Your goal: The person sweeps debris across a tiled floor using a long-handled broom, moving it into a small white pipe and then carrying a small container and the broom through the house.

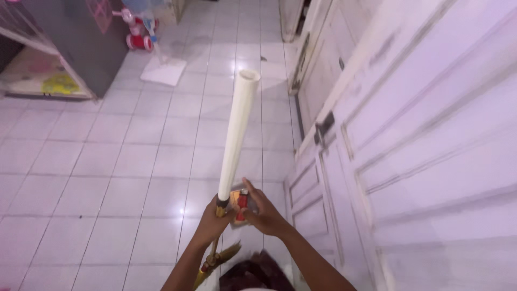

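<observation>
My left hand (211, 221) grips the lower end of a long white plastic pipe (237, 132) that points up and away from me over the tiled floor. Below that hand, a yellowish handle with straw-like bristles (215, 260) continues downward. My right hand (262, 213) is right beside the pipe's base and holds a small red and pale object (241, 205); what it is I cannot tell. Both hands are close together, nearly touching.
White panelled doors (420, 151) fill the right side, with a metal latch (325, 125). White tiled floor (107, 172) spreads to the left. A dark cabinet (81, 43), a red and white ride-on toy (141, 32) and a white sheet (164, 71) lie far off.
</observation>
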